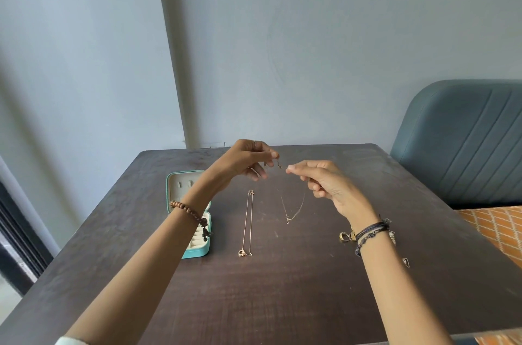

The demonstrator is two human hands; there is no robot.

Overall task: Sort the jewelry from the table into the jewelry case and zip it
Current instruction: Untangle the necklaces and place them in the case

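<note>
Aloft, my left fingers (271, 157) and right fingers (292, 168) pinch the ends of a thin gold pendant chain (293, 210): nearly weightless, limp, tangle-prone, best gripped at the clasp. Its loop sags above the dark wooden surface (282, 288), right of the open teal zip case (197, 252).

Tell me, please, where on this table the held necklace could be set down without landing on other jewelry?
Bare wood lies along the near edge of the table, and between the rose-gold necklace and the rings. Beside the right hand, the rings crowd the table; the teal case fills the left.
</note>
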